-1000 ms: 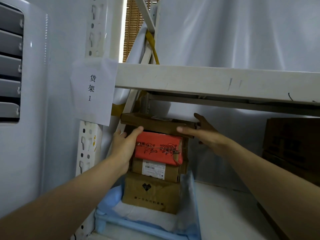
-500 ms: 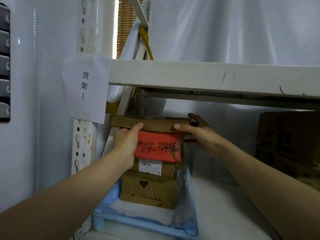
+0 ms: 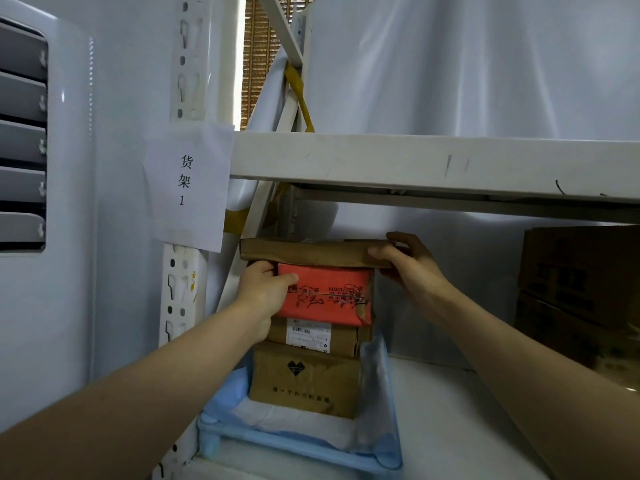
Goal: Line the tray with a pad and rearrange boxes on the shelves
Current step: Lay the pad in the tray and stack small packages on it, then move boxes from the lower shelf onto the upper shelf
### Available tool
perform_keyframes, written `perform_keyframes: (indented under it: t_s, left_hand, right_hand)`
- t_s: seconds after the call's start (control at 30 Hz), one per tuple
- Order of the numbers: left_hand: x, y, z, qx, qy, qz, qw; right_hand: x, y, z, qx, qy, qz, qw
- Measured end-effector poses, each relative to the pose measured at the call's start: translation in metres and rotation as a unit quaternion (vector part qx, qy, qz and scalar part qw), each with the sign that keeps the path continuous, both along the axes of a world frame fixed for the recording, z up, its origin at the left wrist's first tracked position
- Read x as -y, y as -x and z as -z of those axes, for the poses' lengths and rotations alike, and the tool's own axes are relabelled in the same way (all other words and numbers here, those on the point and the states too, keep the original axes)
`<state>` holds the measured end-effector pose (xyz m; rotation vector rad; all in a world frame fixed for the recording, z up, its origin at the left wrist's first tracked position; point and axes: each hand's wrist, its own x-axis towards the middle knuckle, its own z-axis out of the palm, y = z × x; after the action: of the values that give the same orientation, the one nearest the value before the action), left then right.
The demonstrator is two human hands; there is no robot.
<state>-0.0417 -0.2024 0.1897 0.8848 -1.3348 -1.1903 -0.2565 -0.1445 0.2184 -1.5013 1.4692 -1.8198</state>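
I have a stack of four boxes standing in the blue tray (image 3: 298, 445), which is already lined with a white pad (image 3: 277, 415) and sits on the lower shelf (image 3: 450, 427). My right hand (image 3: 412, 268) grips the right end of the flat top box (image 3: 311, 252), thumb on its front edge, fingers curled over the top. My left hand (image 3: 263, 289) holds the left side of the red box (image 3: 325, 294) beneath it, thumb across its face. To do this well, I judge I should steady the red box while squaring the top box over it, keeping it level and clear of the upper shelf beam (image 3: 415, 161). My left fingers are hidden behind the stack. How deep the boxes sit I cannot tell, and the dark cartons (image 3: 581, 292) at right are cut off.
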Motion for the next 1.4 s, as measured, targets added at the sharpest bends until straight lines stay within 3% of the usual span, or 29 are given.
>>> perform_keyframes:
  t_s: [0.67, 0.83, 1.13, 1.4]
  left_hand:
    - [-0.045, 0.008, 0.01, -0.009, -0.047, -0.079, 0.996]
    - [-0.097, 0.044, 0.015, -0.008, -0.046, -0.021, 0.999]
    - [-0.155, 0.151, 0.047, 0.02, -0.123, 0.115, 0.985]
    - [-0.208, 0.225, 0.056, 0.055, -0.139, 0.213, 0.965]
  right_hand:
    - [-0.054, 0.011, 0.015, -0.003, -0.068, 0.045, 0.997]
    - [-0.1, 0.021, 0.032, -0.027, -0.049, 0.092, 0.994]
    - [-0.227, 0.09, 0.064, -0.123, -0.074, 0.167, 0.975]
    - [-0.293, 0.17, 0.062, -0.096, -0.006, 0.355, 0.93]
